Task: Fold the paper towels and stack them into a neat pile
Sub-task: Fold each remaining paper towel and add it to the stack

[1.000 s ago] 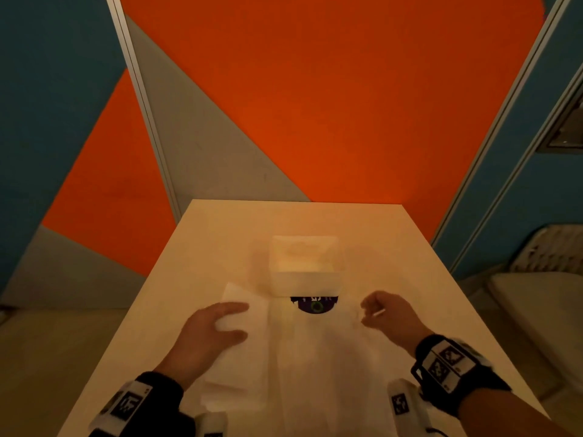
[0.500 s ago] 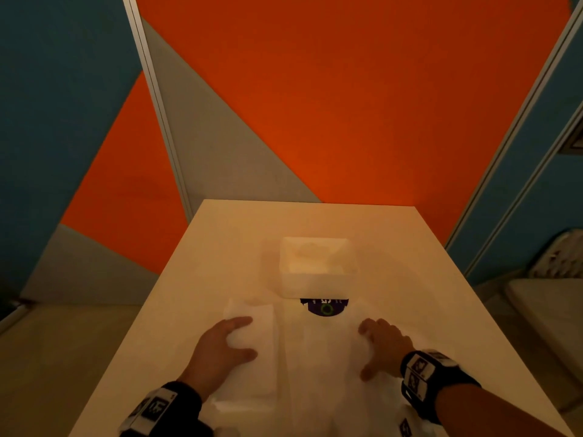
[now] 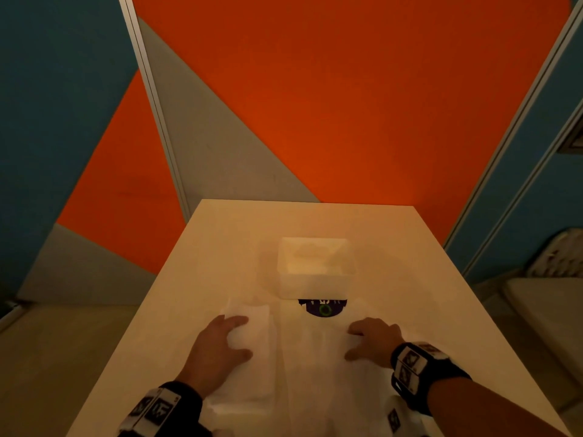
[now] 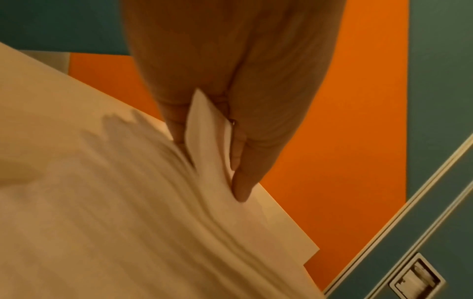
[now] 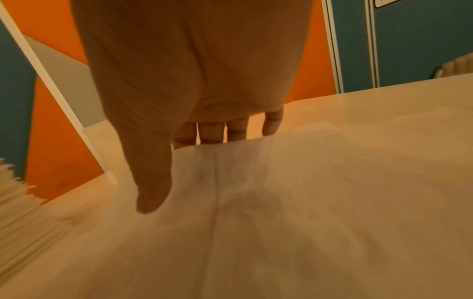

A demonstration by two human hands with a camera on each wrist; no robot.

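Observation:
A stack of folded white paper towels (image 3: 252, 373) lies on the near left of the table. My left hand (image 3: 230, 337) rests flat on top of it, fingers straight; in the left wrist view a towel corner (image 4: 204, 125) stands up between thumb (image 4: 240, 182) and fingers. An unfolded white towel (image 3: 312, 367) is spread in the middle, right of the stack. My right hand (image 3: 362, 340) presses on its right part, palm down, thumb spread. In the right wrist view the fingers (image 5: 212, 131) reach past the towel's far edge, with a crease (image 5: 216, 192) running toward me.
A white open box (image 3: 315, 269) stands mid-table beyond the towels. A purple round label (image 3: 321, 307) shows just in front of it. The pale table (image 3: 220, 247) ends at an orange and grey wall. A chair (image 3: 542, 298) stands to the right.
My right hand, raised with curled fingers a second ago, has come down flat onto the spread towel. The left hand has stayed on the stack.

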